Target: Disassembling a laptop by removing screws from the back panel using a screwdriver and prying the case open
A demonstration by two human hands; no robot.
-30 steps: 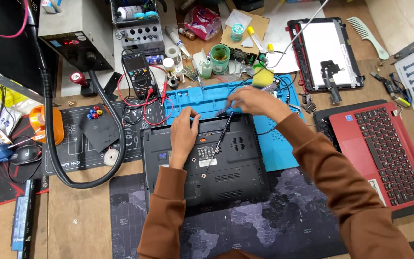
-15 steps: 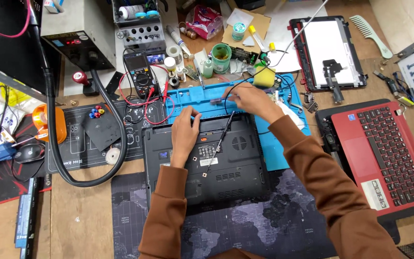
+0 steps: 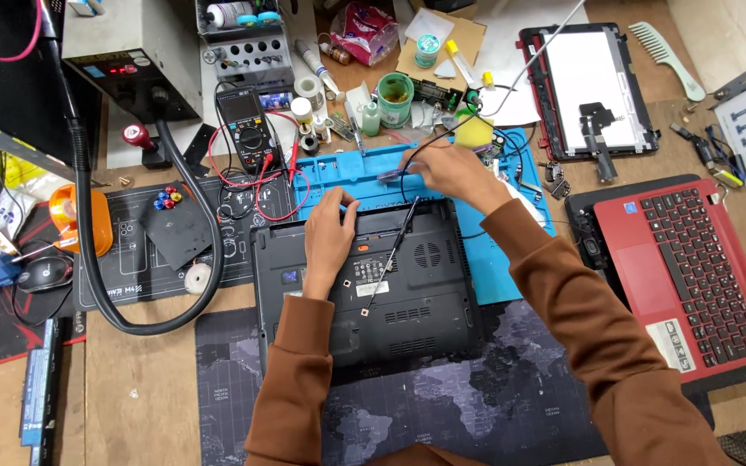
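Observation:
A black laptop base (image 3: 407, 302) lies upside down in front of me, half on a blue silicone work mat (image 3: 364, 177). My left hand (image 3: 328, 242) rests flat on the base near its back edge. My right hand (image 3: 452, 173) hovers over the mat and grips a thin black tool (image 3: 390, 255) with a cable. The tool slants down and its tip touches the base close to a white label. A small purplish piece shows at my right fingertips; I cannot tell what it is.
A red laptop (image 3: 692, 267) lies open at the right, with a detached screen panel (image 3: 593, 82) behind it. A multimeter (image 3: 250, 129), small bottles and a green cup (image 3: 395, 88) crowd the back. A thick black hose (image 3: 144, 319) loops at the left beside a mouse (image 3: 42, 274).
Both hands stay almost where they were, and the tool tip remains on the laptop base. The view has shifted slightly.

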